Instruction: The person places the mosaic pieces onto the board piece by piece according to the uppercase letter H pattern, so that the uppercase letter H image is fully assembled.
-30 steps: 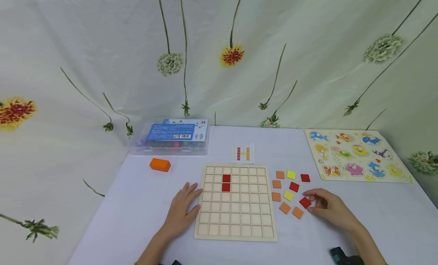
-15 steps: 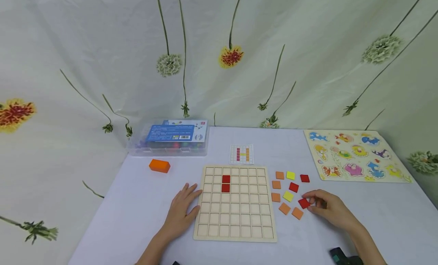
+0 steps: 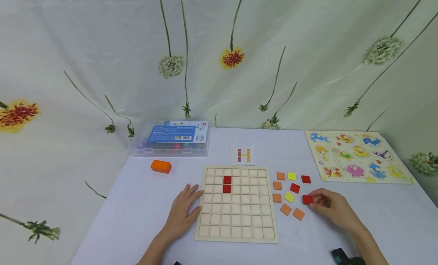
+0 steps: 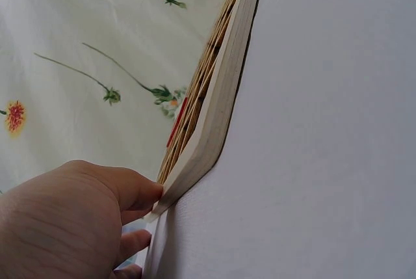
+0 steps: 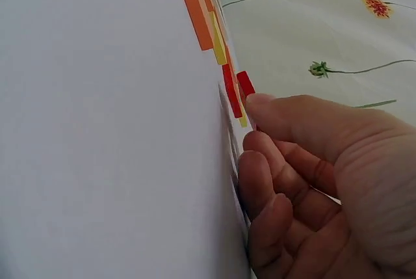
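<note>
My right hand (image 3: 330, 210) pinches a red square tile (image 3: 307, 199) between thumb and fingers, right of the loose tiles. In the right wrist view the held tile (image 5: 246, 84) sticks out past the thumb tip. My left hand (image 3: 184, 208) lies flat along the left edge of a wooden grid board (image 3: 236, 236), fingers spread. Its thumb tip rests at the board's edge in the left wrist view. Two red tiles (image 3: 227, 184) sit one below the other in the grid's upper part. A small pattern card (image 3: 242, 155) with red, yellow and orange squares lies behind the board.
Loose orange tiles (image 3: 281, 176), yellow tiles (image 3: 289, 197) and red tiles (image 3: 295, 188) lie right of the board. An animal puzzle board (image 3: 356, 158) is at back right. At back left stand a clear plastic box (image 3: 171, 149) and an orange block (image 3: 161, 166).
The red tile in my right hand has turned from cornerwise to nearly square-on and shifted slightly right and away from me. My left hand stays at the board.
</note>
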### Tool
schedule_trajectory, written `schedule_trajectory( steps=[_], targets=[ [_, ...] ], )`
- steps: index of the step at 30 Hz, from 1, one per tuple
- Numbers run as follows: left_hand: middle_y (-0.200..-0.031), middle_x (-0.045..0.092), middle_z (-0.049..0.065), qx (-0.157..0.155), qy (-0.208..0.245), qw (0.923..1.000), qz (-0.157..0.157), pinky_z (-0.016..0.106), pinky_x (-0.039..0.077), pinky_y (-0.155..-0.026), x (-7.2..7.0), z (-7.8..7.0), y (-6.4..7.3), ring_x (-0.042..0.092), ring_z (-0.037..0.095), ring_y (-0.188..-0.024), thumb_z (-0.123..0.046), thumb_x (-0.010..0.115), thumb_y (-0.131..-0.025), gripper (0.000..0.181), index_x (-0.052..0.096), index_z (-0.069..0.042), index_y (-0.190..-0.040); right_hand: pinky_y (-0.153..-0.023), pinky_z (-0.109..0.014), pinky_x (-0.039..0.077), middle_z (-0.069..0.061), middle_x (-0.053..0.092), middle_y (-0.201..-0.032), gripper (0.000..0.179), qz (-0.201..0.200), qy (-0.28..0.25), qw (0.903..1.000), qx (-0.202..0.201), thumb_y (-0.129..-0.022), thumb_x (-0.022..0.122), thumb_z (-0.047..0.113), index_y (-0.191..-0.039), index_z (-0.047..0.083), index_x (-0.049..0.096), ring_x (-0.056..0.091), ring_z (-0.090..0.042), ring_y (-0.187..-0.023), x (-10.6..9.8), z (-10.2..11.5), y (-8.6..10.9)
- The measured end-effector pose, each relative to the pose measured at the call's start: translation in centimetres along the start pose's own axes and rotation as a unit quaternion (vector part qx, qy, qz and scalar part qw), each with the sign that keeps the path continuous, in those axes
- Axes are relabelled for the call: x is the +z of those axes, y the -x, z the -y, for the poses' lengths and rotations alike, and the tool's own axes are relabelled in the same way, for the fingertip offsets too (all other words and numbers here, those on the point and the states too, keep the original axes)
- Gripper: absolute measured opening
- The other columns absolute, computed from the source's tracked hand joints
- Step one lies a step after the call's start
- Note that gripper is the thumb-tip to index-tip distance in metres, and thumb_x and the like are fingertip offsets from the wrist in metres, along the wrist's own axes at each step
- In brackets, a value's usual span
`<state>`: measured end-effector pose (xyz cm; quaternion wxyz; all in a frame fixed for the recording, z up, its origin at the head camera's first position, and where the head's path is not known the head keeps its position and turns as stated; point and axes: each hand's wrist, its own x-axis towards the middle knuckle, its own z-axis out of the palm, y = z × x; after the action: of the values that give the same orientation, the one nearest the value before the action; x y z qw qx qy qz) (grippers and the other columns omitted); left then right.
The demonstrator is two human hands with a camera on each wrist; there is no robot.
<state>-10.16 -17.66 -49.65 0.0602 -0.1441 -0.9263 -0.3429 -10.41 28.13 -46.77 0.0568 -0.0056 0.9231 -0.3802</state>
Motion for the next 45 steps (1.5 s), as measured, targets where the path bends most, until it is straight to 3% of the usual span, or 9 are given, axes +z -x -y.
schedule_trajectory(
  steps=[9,16,25,31,35,45],
  targets=[
    [-0.150,0.047,0.012,0.002,0.001,1.0000,-0.001,0.060,0.020,-0.116,0.1,0.1,0.0,0.027,0.037,-0.147,-0.011,0.065,-0.089,0.046,0.058,-0.010,-0.134,-0.062,-0.018,0.047,-0.002,0.062,-0.081,0.031,-0.055,0.014,0.9984,-0.009,-0.081,0.079,0.018,-0.107,0.002,0.068,0.053,-0.010,-0.074,-0.4,3.0,-0.1],
    [-0.149,0.047,0.013,0.006,-0.003,1.0000,-0.003,0.061,0.021,-0.115,0.1,0.2,0.0,0.028,0.039,-0.146,-0.010,0.066,-0.088,0.046,0.059,-0.009,-0.133,-0.061,-0.019,0.047,-0.002,0.062,-0.080,0.027,-0.057,-0.008,0.9975,-0.040,-0.081,0.079,0.013,-0.103,0.002,0.068,0.053,-0.010,-0.073,0.1,6.5,-0.9],
    [-0.149,0.047,0.013,-0.002,0.000,1.0000,0.001,0.060,0.020,-0.115,0.1,0.1,0.0,0.027,0.038,-0.146,-0.011,0.065,-0.089,0.046,0.058,-0.009,-0.134,-0.060,-0.020,0.046,-0.001,0.061,-0.078,0.021,-0.013,-0.047,0.9947,-0.090,-0.080,0.077,0.009,-0.098,0.005,0.067,0.054,-0.013,-0.072,2.2,10.8,-2.7],
    [-0.149,0.048,0.013,0.003,-0.002,1.0000,-0.006,0.061,0.021,-0.115,0.1,0.1,0.0,0.028,0.040,-0.146,-0.010,0.065,-0.088,0.046,0.059,-0.009,-0.133,-0.060,-0.021,0.046,-0.001,0.060,-0.077,0.019,0.025,-0.076,0.9926,-0.092,-0.079,0.077,0.008,-0.095,0.006,0.067,0.053,-0.015,-0.071,4.4,13.2,-3.7],
    [-0.148,0.048,0.013,0.007,-0.007,0.9999,-0.012,0.061,0.022,-0.114,0.1,0.1,0.1,0.030,0.040,-0.145,-0.010,0.065,-0.088,0.046,0.059,-0.009,-0.133,-0.060,-0.020,0.047,0.000,0.060,-0.077,0.021,0.052,-0.089,0.9903,-0.092,-0.078,0.078,0.009,-0.095,0.006,0.067,0.054,-0.015,-0.071,6.0,14.4,-4.2],
    [-0.149,0.047,0.013,0.009,-0.013,0.9998,-0.006,0.062,0.021,-0.114,0.0,-0.1,0.1,0.028,0.041,-0.145,-0.009,0.065,-0.088,0.046,0.058,-0.009,-0.134,-0.059,-0.018,0.046,0.002,0.059,-0.075,0.020,0.090,-0.102,0.9813,-0.136,-0.076,0.080,0.008,-0.091,0.005,0.066,0.053,-0.012,-0.068,9.3,16.3,-5.3]
  ],
)
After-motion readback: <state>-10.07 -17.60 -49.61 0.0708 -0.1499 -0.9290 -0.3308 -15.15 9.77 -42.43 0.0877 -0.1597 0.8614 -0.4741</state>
